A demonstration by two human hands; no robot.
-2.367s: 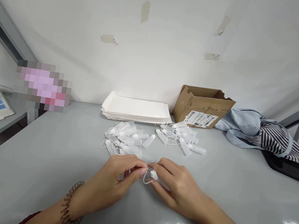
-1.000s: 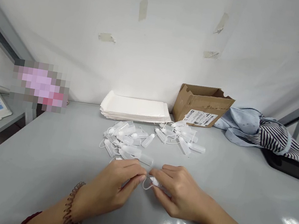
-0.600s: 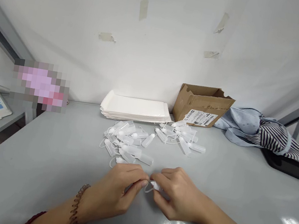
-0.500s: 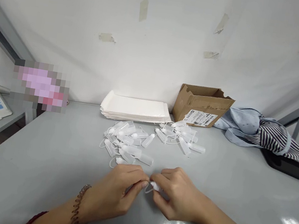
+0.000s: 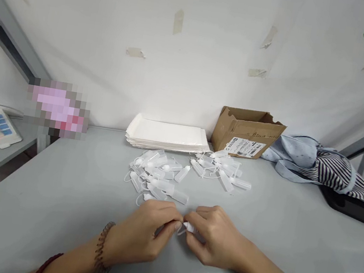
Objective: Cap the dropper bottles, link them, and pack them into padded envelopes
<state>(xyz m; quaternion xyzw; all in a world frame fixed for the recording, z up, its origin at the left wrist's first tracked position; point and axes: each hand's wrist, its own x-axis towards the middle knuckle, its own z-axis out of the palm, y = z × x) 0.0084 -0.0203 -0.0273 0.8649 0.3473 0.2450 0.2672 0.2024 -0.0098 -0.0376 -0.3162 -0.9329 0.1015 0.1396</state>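
White plastic makes up the small bottle (image 5: 189, 227) at the near middle of the worktop (image 5: 84, 176), between two hands. Its body, mostly covered by the right hand (image 5: 210, 234), is probably very light, smooth and slightly squeezable; firm pressure could dent it. Just below the white top seems the steadiest hold, where the right hand's grip is clamped on it. The left hand (image 5: 151, 227) has thumb and finger pinched together on the end of the thin strap (image 5: 181, 232), which looks bendy and easily stretched. On the far side, loose bottles (image 5: 162, 184) lie near the left fingers, so elbow room is better to left and right. Farther off, the paper stack (image 5: 168, 134) and cardboard box (image 5: 231, 133) bound the far edge; the left edge slants well apart.
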